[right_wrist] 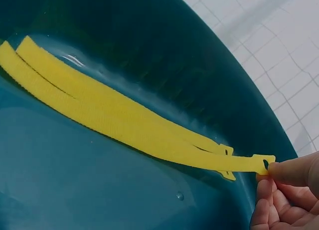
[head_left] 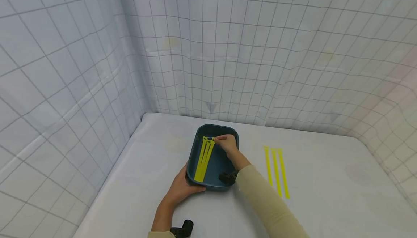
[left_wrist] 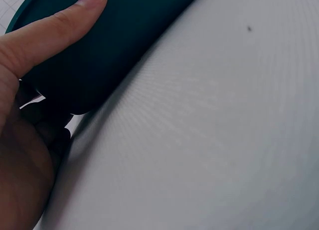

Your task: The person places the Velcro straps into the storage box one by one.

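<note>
A dark teal plastic basin stands on the white table. Several yellow cable ties, flat straps with slotted heads, lie inside along its left side, partly overlapping. My right hand reaches into the basin and pinches one yellow cable tie by its slotted head, between thumb and forefinger. That tie's head is lifted near the basin wall while its tail rests over the others. My left hand grips the basin's near left corner. In the left wrist view its thumb presses the outer wall; its other fingers curl round the corner, partly hidden.
To the right of the basin, 3 more yellow cable ties lie side by side on the white tabletop. White curtains with a dark grid hang behind and beside the table. A black device is strapped at each wrist.
</note>
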{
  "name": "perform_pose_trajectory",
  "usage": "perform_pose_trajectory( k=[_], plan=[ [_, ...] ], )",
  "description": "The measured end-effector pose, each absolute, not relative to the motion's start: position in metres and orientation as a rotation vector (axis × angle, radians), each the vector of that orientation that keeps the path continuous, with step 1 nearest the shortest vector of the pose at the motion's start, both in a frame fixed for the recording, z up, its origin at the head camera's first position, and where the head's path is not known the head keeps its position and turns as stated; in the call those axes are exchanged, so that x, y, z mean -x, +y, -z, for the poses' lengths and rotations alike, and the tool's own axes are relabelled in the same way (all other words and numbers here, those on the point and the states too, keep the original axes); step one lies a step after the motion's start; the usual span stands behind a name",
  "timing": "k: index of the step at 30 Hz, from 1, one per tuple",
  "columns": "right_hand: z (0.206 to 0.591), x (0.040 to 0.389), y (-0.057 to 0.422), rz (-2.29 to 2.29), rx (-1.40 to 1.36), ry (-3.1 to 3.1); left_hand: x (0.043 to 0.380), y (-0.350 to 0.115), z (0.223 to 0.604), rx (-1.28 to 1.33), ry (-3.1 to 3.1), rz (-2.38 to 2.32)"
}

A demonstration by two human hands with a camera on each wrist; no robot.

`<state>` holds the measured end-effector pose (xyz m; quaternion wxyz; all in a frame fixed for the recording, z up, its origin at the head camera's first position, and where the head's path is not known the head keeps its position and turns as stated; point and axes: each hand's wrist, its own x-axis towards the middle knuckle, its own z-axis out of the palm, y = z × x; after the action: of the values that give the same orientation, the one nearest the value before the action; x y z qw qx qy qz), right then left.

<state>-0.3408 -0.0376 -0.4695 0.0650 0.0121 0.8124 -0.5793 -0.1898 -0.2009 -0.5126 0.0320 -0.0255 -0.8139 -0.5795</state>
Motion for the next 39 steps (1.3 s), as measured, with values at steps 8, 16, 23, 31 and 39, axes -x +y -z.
perform_pose_trajectory(
  k=[8, 16, 23, 31, 39],
  plan=[
    [0.4704, 0.3401, -0.0399, 1.753, -0.027, 2.459, 0.1893, -0.2013, 0.5114, 0.060, -2.522, 1.774],
    [0.4721, 0.3440, -0.0416, 1.691, -0.042, 2.495, 0.1901, -0.2034, 0.5140, 0.065, -2.517, 1.780],
    [0.4725, 0.3447, -0.0426, 1.615, -0.073, 2.564, 0.1907, -0.2033, 0.5134, 0.087, -2.511, 1.767],
    [0.4730, 0.3457, -0.0441, 1.561, -0.079, 2.617, 0.1911, -0.2035, 0.5122, 0.105, -2.497, 1.796],
    [0.4724, 0.3465, -0.0436, 1.489, -0.049, 2.663, 0.1922, -0.2041, 0.5151, 0.117, -2.498, 1.788]
  ],
)
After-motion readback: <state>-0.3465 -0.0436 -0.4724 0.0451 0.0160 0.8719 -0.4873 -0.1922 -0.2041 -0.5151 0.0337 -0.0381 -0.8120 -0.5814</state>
